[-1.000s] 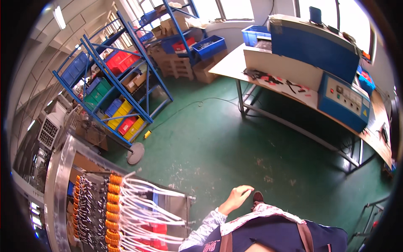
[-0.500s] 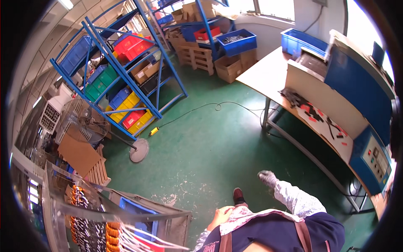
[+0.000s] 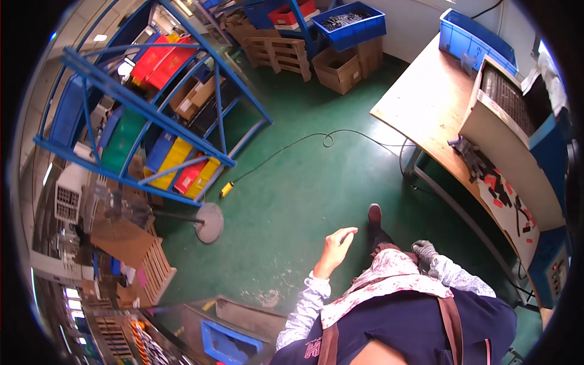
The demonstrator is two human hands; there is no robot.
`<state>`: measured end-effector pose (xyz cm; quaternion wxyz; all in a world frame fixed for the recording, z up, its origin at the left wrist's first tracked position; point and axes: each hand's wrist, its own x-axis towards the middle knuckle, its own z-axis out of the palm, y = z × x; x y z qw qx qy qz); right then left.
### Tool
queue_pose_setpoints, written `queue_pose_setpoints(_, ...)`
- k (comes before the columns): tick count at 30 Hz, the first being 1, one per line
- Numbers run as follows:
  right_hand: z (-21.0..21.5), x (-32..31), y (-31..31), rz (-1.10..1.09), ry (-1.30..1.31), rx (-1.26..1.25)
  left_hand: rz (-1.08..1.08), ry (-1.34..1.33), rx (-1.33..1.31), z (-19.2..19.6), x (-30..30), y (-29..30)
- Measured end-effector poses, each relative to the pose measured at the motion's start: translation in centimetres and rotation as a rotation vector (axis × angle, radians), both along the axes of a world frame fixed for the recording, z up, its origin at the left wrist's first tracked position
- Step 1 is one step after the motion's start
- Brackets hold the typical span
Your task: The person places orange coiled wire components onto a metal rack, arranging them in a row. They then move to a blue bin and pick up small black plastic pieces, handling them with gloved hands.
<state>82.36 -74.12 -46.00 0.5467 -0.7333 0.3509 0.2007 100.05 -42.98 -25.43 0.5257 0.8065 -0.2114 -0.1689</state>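
My bare left hand (image 3: 336, 248) hangs ahead of my body over the green floor, thumb and fingers apart, with nothing in it. Close to my right thigh is my right hand (image 3: 424, 249) in a grey glove; its fingers are curled in and no object shows in them. A floral apron (image 3: 389, 271) with brown straps lies between my two arms. Neither hand touches the workbench (image 3: 420, 85) on the right. On that bench lie a grey crumpled glove-like piece (image 3: 467, 157) and several small red and black pieces (image 3: 502, 188).
A blue rack (image 3: 146, 106) with coloured bins stands left. Before it are a fan's round base (image 3: 210, 223) and a yellow socket (image 3: 227, 189) on a black cable that crosses the floor. A grey cart (image 3: 243, 313) carrying a blue bin (image 3: 222, 344) is at lower left. Cartons (image 3: 337, 67) stand far ahead.
My view has shifted forward, and the cart with orange-and-white bundles has slid toward the lower left. My left hand has swung forward and up; my right hand has come in closer to my body.
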Motion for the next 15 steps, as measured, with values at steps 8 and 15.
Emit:
queue_pose_setpoints(8,8.0,34.0,-4.7,0.111,-0.38,-0.516,0.193,0.364,0.264,-13.2,16.8,3.5)
queue_pose_setpoints(15,10.6,54.5,-16.3,-0.003,-0.079,-0.643,0.1,0.642,0.624,-23.1,21.5,16.1)
